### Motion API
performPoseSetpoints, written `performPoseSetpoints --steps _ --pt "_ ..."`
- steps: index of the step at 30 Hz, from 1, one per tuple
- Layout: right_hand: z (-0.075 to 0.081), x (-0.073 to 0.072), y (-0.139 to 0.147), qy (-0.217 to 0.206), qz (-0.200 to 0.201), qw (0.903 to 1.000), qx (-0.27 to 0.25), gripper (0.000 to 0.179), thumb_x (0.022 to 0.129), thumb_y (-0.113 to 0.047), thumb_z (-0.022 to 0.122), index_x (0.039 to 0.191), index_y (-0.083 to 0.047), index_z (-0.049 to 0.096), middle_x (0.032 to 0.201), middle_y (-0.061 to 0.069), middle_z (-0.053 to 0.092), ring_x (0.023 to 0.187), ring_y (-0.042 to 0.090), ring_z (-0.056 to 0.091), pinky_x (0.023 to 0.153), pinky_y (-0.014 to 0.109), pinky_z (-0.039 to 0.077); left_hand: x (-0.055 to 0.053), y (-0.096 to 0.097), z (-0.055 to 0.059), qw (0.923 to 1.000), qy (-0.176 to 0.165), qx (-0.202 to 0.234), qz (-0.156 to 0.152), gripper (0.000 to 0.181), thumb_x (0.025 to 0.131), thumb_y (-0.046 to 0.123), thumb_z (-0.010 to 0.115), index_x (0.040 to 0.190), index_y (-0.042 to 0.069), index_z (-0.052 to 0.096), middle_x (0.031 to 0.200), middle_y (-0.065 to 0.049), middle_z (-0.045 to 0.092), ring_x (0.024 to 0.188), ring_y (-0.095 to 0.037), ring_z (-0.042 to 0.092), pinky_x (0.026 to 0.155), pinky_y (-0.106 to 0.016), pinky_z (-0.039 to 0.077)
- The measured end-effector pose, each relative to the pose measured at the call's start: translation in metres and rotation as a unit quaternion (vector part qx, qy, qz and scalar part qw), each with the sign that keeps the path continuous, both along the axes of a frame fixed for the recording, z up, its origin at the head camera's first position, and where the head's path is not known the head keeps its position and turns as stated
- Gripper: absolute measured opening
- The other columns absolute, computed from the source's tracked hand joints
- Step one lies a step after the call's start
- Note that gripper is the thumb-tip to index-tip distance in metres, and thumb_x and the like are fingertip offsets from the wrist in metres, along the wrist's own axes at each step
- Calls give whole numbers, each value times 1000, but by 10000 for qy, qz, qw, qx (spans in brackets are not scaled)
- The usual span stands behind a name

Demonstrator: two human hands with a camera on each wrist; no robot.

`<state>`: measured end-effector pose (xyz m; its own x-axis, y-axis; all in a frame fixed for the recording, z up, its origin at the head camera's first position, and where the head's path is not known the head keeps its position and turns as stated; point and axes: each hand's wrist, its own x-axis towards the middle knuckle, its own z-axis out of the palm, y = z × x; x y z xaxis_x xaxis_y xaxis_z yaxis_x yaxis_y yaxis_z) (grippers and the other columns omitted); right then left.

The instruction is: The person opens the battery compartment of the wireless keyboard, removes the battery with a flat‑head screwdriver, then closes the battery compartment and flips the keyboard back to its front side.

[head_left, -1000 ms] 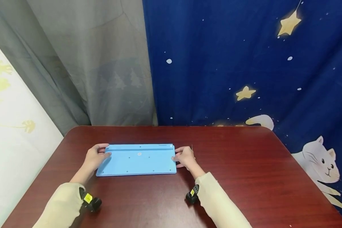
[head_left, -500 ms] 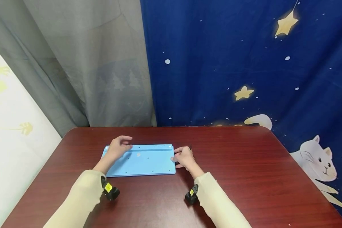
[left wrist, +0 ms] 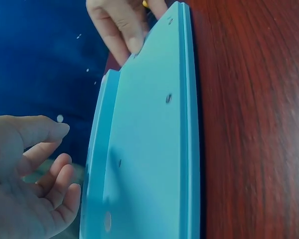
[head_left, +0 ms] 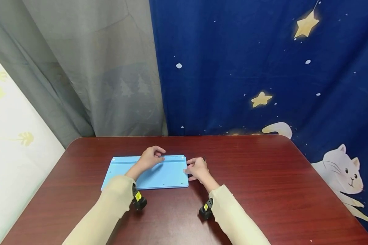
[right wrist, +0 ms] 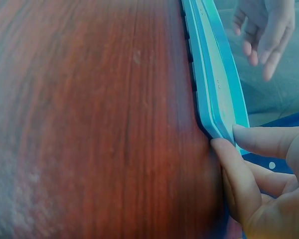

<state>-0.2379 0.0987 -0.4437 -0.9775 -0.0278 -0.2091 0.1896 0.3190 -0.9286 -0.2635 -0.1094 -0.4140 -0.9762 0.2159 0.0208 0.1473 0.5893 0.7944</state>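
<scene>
A light blue keyboard [head_left: 171, 175] lies with its underside up, showing screw holes and a raised strip along the far side. Dark key edges peek out beneath it in the right wrist view. My right hand [head_left: 197, 169] pinches its right end, thumb on top and fingers [right wrist: 239, 174] at the edge and below. Over the far part of the keyboard hovers my left hand [head_left: 150, 157], fingers loosely bent and holding nothing. In the left wrist view this left hand [left wrist: 30, 174] is apart from the keyboard [left wrist: 144, 134].
The reddish-brown wooden table [head_left: 257, 183] stretches around the keyboard. Behind it hang a grey curtain [head_left: 110, 68] and a dark blue curtain [head_left: 214, 85] with stars and a cat. Black wrist cameras [head_left: 139, 201] sit on both sleeves.
My left hand has let go of the keyboard's left end and moved right above its far edge. The right hand keeps its pinch, and the keyboard stays about where it was.
</scene>
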Motion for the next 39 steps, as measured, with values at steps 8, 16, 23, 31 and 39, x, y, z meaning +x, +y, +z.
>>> performPoseSetpoints --steps 8,16,23,31,39 --pt "0 -2 0 -58 -51 10000 44 34 77 3 70 108 6 59 84 14 59 69 20 63 54 36 53 -6 20 2 9976 413 -443 -343 19 80 2 67 98 -3 62 88 -16 52 78 -22 44 70 -34 39" --pt "2 -1 -3 -105 -112 9999 41 34 76 3 70 108 5 59 83 13 60 69 20 64 52 35 52 -6 31 2 9919 397 -1135 -399 16 79 4 69 93 1 63 91 -12 50 85 -23 46 75 -36 43" --pt "3 -1 -3 -116 -132 9998 -11 33 75 3 70 107 5 60 84 14 60 68 20 64 52 35 52 -10 34 0 9856 411 -1576 -447 14 80 6 69 92 4 64 93 -10 50 88 -24 45 77 -37 43" --pt "1 -1 -3 -93 -144 9999 5 34 75 4 71 107 5 60 82 13 61 69 20 64 52 34 52 -14 37 0 9790 372 -1929 -549 12 81 7 69 93 7 64 94 -9 50 89 -24 45 78 -37 44" --pt "0 0 -2 -89 -119 9999 22 33 77 3 70 108 5 60 83 12 61 70 20 64 53 34 52 -18 37 5 9694 304 -2252 -923 13 82 7 69 93 7 61 90 -7 50 86 -21 47 77 -34 45"
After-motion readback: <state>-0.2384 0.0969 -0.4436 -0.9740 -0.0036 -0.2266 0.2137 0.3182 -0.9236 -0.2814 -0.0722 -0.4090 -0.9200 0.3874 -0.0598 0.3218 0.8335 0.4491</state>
